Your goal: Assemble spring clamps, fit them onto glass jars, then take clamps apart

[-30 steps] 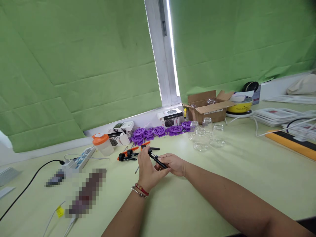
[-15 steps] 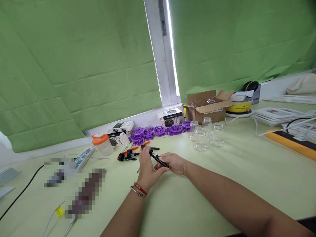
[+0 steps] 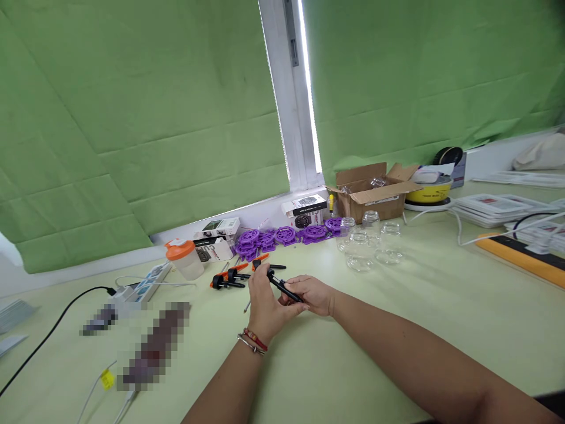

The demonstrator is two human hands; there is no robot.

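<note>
green sheeting point(image 3: 141, 118) forms the backdrop; below it, the pale table point(image 3: 375, 365) forms the work surface. a cardboard box point(image 3: 382, 210) stands open at the rear, right of a row of purple parts point(image 3: 285, 235). clear jars point(image 3: 358, 253) stand in front of the box.

the left hand point(image 3: 267, 303) is partly curled: its fingers bend around the upper end of the black part point(image 3: 286, 288), and its thumb extends to the lower end. the right hand point(image 3: 314, 294) is closed, thumb and fingers pinching the same part near its middle. black-and-orange assemblies point(image 3: 238, 275) lie on the table just beyond the left hand.

the black part is slim, elongated and dark, with a lighter strip near its upper end. it slants from upper left down to lower right.

the left fingers cover part of the upper end; the right fingertips and the underside of the part are hidden. fine detail on the part is too small to read. a thin rod tip point(image 3: 246, 307) shows beside the left hand; whether it is held cannot be told.

the black part sits above the table, between the two hands and in contact with both.
</note>
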